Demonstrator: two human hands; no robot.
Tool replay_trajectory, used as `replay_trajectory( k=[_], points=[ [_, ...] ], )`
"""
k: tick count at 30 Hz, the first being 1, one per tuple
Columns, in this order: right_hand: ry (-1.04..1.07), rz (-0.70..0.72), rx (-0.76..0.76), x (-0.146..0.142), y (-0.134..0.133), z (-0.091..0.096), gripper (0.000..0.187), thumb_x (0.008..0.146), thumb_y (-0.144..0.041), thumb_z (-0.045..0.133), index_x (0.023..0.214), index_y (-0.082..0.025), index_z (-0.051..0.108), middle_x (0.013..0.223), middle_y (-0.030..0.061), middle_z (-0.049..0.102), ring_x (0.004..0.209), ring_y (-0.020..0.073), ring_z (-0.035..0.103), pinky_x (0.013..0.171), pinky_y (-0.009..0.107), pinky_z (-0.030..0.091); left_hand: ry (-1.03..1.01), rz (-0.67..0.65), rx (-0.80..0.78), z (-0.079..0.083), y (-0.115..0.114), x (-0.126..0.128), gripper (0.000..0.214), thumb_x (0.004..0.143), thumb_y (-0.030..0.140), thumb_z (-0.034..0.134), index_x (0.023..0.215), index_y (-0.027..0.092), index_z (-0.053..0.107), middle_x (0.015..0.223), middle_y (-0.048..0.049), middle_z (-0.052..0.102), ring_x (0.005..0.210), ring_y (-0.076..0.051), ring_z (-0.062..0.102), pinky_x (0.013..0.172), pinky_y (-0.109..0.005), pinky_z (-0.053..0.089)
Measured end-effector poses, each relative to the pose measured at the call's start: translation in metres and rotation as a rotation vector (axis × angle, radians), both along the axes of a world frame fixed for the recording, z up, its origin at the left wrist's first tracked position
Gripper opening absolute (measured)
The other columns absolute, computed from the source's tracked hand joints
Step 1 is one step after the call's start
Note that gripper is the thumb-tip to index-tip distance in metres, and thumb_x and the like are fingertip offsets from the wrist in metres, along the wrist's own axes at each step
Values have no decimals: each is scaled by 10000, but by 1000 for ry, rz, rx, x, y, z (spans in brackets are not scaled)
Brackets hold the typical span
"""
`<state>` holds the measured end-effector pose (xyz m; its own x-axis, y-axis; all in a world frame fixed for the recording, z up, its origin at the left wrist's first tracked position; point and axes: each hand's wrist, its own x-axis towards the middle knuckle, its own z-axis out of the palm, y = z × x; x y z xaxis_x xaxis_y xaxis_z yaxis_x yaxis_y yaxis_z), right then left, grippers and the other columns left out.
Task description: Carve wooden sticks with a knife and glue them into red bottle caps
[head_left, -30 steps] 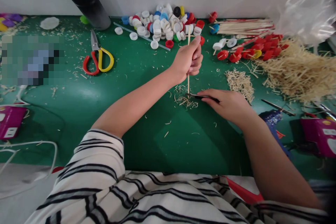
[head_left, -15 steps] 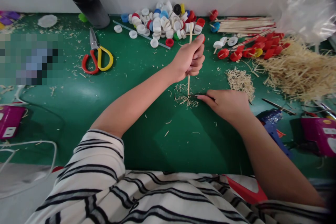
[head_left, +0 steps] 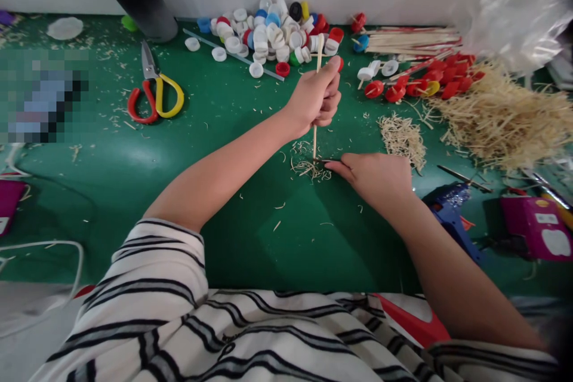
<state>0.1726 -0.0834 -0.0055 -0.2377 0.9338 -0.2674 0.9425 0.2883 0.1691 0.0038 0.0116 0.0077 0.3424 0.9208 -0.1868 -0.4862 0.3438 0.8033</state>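
My left hand (head_left: 316, 98) is closed in a fist round a thin wooden stick (head_left: 320, 52), thumb pointing up. The stick stands nearly upright, its lower end among curly pale shavings (head_left: 308, 170) on the green table (head_left: 277, 256). To the right, my right hand (head_left: 380, 179) pinches a thin dark tool (head_left: 321, 160), most of it hidden by the fingers. The tool's tip points left and meets the stick near its foot. A small heap of short pale strands (head_left: 403, 138) lies just beyond my right hand.
Bottle caps (head_left: 271, 36) are piled at the back, beside bundled sticks (head_left: 409, 40) and red caps on sticks (head_left: 447, 80). Scissors (head_left: 154, 86) and a dark bottle (head_left: 138, 0) stand left. A strand heap (head_left: 501, 116), blue glue gun (head_left: 450, 209) and purple box (head_left: 535, 227) lie right.
The whole view has shifted a little, so everything sits further left. The tool's tip in my right hand appears slightly closer to the stick. My left grip is unchanged.
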Motion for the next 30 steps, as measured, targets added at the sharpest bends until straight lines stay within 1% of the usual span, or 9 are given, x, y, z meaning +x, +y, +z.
replay_trajectory(
  k=[4,9,11,14,19,22,24,28,30],
  points=[
    [-11,-4,-24,1,1,3,784,1073,-771,217,927,-234,770,801,105,755,694,221,634,621,310,231,18,5,49,-2,0,1,685,1054,594,486,525,190,322,436,87,179,347,-11,133,387,-173,80],
    [-12,-47,-39,-13,-2,8,715,1089,-729,271,984,-246,786,820,103,763,709,231,663,613,315,270,-4,63,112,-13,4,3,680,1048,606,507,539,202,310,456,94,159,355,-16,108,381,-177,74],
    [4,-58,-58,-17,-3,9,698,1091,-723,283,976,-252,786,826,98,767,717,239,671,613,315,288,-2,73,109,-14,4,2,677,1055,610,484,543,205,303,458,93,158,354,-21,115,375,-173,86],
    [16,-61,-84,-17,-3,10,691,1090,-718,296,965,-249,788,832,107,769,732,247,681,615,315,300,5,51,100,-14,4,-1,670,1070,599,447,546,205,308,455,92,158,352,-28,131,370,-165,108],
    [-2,-81,-124,-11,-7,12,700,1096,-702,276,960,-240,785,824,115,764,744,253,692,596,312,291,-36,26,138,-17,4,0,650,1051,577,537,567,203,318,460,96,169,357,-25,134,365,-156,124],
    [-28,-79,-128,-13,-9,13,716,1095,-705,254,966,-239,782,838,123,768,759,275,701,590,316,299,-60,44,147,-20,4,2,648,1026,569,603,573,203,319,467,97,168,360,-19,118,372,-162,110],
    [-44,-81,-126,-16,-9,14,714,1095,-705,255,976,-240,784,853,129,774,761,284,704,596,318,309,-61,59,142,-20,4,3,644,1024,558,618,578,204,317,470,98,167,364,-17,112,375,-163,99],
    [-18,-81,-139,-19,-9,15,704,1098,-694,264,986,-240,791,867,133,779,761,277,705,608,320,319,-60,35,84,-17,3,1,616,1043,502,613,588,198,330,473,98,178,370,-21,127,381,-150,104],
    [0,-78,-147,-18,-9,15,700,1101,-689,267,986,-238,791,864,131,777,764,273,702,606,322,316,-70,30,51,-16,2,0,617,1037,502,625,593,196,327,490,101,166,378,-18,125,384,-145,103]
  ],
)
